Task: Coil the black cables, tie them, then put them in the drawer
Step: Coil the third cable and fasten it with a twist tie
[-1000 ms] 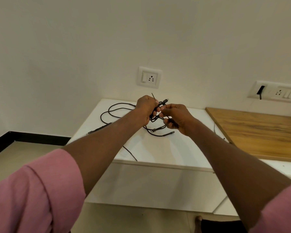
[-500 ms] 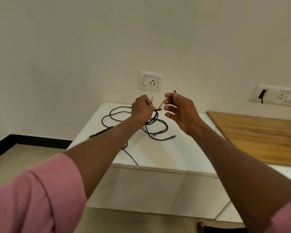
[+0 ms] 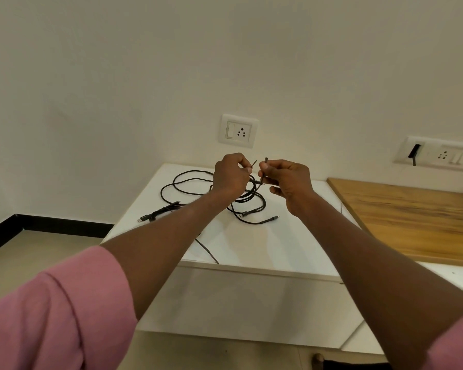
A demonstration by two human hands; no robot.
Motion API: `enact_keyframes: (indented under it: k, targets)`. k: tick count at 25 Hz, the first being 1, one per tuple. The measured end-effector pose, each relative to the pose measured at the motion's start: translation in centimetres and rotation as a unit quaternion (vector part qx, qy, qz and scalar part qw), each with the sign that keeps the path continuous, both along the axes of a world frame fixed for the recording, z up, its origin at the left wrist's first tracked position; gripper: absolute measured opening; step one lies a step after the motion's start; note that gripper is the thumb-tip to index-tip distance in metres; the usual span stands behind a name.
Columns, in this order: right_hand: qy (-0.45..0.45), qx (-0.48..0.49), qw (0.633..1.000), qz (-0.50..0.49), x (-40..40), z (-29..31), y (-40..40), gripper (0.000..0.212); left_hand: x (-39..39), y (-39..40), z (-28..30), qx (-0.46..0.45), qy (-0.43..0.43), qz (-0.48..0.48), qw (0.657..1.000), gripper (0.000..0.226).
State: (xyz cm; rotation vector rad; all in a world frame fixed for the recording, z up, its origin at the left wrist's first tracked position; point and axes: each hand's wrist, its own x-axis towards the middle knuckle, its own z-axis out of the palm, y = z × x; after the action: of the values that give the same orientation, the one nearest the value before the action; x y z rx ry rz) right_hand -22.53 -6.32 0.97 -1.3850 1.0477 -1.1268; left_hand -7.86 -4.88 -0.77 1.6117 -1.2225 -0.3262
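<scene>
Above white cabinet top (image 3: 292,244), both hands raised side by side, almost touching

Left hand (image 3: 231,174): fingers curled, pinching thin dark tie end (image 3: 254,164) that sticks up past fingertips
Right hand (image 3: 286,180): fingers curled, pinching second short dark end (image 3: 266,160), pointing up
Looks like a wire tie being twisted round a bundle of cable held between the hands; bundle itself mostly hidden behind left hand, can't confirm how many turns

Black cables (image 3: 193,182): loose loops sprawled on cabinet top, far-left part, under and beyond the hands; one plug end (image 3: 274,218) lying right of the loops, another plug pair (image 3: 158,213) at left edge, one strand (image 3: 207,251) trailing to near edge

Handling, judged: light, thin, floppy, springy enough to uncoil if let go; slick jacket, so pinch loops together at one spot, not at plugs; no strain on plug necks; tie ends thin, need fingertip pinch

Drawer: likely front panel (image 3: 251,297) below cabinet top, closed, no handle visible

Also around: wall socket (image 3: 238,130) behind, wooden top (image 3: 412,217) to right

Status, judged: tying stage, rest of cable not yet coiled
</scene>
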Motion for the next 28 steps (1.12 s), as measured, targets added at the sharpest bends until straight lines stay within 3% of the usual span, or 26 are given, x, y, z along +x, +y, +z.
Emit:
enact_keyframes:
  k: [15,28]
  targets:
    - [0.043,-0.001,0.999,0.004,0.06,-0.11,0.13,0.010,-0.46,0.20,0.19,-0.025,-0.020,-0.034,0.999,0.020]
    - [0.026,-0.006,1.000,0.014,0.29,-0.10,0.23,0.017,-0.57,0.37,0.11,-0.035,-0.011,-0.032,0.999,0.011]
